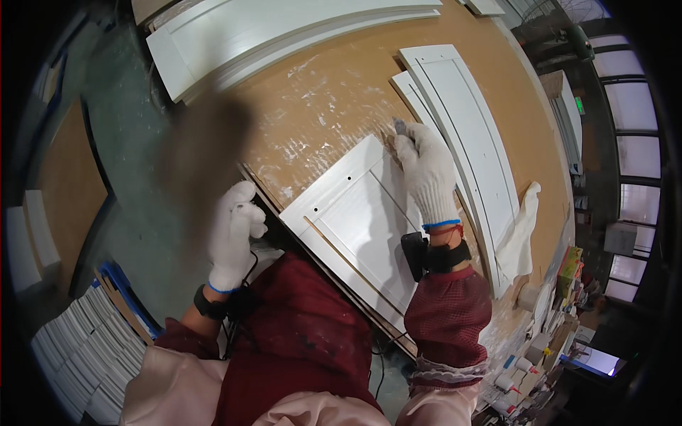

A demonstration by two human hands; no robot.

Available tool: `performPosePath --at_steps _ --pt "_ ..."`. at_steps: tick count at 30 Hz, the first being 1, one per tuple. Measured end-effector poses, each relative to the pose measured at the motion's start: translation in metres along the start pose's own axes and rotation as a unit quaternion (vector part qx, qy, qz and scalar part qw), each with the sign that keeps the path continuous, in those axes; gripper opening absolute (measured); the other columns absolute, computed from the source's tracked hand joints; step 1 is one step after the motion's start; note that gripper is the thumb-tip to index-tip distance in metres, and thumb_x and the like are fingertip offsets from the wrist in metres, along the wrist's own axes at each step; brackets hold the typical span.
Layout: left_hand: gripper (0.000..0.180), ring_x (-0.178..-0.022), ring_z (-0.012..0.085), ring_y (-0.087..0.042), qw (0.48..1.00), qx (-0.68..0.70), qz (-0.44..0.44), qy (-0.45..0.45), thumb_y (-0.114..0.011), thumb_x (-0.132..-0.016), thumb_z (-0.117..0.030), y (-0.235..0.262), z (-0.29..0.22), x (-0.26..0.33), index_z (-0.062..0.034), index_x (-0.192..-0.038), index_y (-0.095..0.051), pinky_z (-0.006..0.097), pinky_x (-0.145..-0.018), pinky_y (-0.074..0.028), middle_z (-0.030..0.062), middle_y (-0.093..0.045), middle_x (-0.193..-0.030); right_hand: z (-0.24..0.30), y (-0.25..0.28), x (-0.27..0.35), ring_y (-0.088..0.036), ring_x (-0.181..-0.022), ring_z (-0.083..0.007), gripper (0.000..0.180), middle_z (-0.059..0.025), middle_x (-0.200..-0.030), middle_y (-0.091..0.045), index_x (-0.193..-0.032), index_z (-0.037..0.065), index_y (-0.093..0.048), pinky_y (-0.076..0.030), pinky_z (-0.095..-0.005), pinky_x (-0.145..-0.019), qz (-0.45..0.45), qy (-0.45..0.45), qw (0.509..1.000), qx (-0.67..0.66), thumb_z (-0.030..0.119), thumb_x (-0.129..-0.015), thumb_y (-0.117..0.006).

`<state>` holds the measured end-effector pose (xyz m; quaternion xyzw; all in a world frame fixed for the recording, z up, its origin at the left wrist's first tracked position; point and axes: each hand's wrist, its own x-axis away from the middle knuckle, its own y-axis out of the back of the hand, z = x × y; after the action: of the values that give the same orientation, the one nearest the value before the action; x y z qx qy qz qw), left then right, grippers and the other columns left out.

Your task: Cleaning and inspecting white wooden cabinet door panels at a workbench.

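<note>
My right hand [426, 167], in a white knitted glove, is closed on a small grey piece [400, 127] whose kind I cannot make out. It is over the far corner of a white panel [348, 206] with grooves and two dark holes, and its shadow falls on the panel. My left hand [238, 220], also gloved, is beside the near left edge of the table, with its fingers curled. A dark blurred shape covers part of the view beside that hand, and what its fingers hold, if anything, is hidden.
Two narrow white panels [465, 121] overlap to the right, a white cloth [522, 234] beside them. Long white boards [277, 35] lie at the far side of the brown, paint-marked table [305, 106]. Bottles [506, 383] stand at lower right, stacked white strips [85, 348] at lower left.
</note>
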<state>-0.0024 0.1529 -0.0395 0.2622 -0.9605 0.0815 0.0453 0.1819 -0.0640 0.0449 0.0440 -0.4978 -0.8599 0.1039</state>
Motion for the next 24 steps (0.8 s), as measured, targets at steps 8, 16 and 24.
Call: performPosePath --at_steps 8,16,24 --pt "0.024 -0.069 0.0287 -0.061 0.89 -0.224 0.276 -0.285 -0.064 -0.082 -0.007 -0.01 -0.036 0.017 -0.0037 -0.106 -0.066 0.036 -0.064 -0.05 0.0094 -0.064 -0.078 -0.05 0.034 0.005 -0.062 -0.1 -0.0348 0.047 -0.0206 -0.111 -0.063 -0.129 0.002 -0.052 -0.048 -0.0398 -0.087 -0.119 0.019 0.993 0.01 0.024 -0.089 -0.061" --pt "0.032 -0.085 0.0221 -0.06 0.76 -0.19 0.461 -0.417 -0.073 -0.071 -0.022 -0.07 -0.039 0.047 -0.0076 -0.099 -0.066 0.035 -0.08 -0.047 0.004 -0.06 -0.089 -0.09 0.053 0.058 -0.06 -0.098 -0.0335 0.044 -0.0163 -0.107 -0.06 -0.127 0.006 -0.054 -0.049 -0.0412 -0.082 -0.083 -0.025 0.986 0.139 0.023 -0.087 -0.062" --pt "0.028 -0.088 0.0199 -0.055 0.687 -0.328 0.413 -0.5 -0.063 -0.072 -0.018 -0.108 -0.012 0.07 -0.0097 -0.098 -0.064 0.033 -0.087 -0.046 0.0029 -0.057 -0.091 -0.075 0.028 0.053 -0.06 -0.098 -0.033 0.048 -0.0154 -0.11 -0.059 -0.126 0.008 -0.055 -0.05 -0.0422 -0.081 -0.041 -0.07 0.97 0.23 0.024 -0.083 -0.068"
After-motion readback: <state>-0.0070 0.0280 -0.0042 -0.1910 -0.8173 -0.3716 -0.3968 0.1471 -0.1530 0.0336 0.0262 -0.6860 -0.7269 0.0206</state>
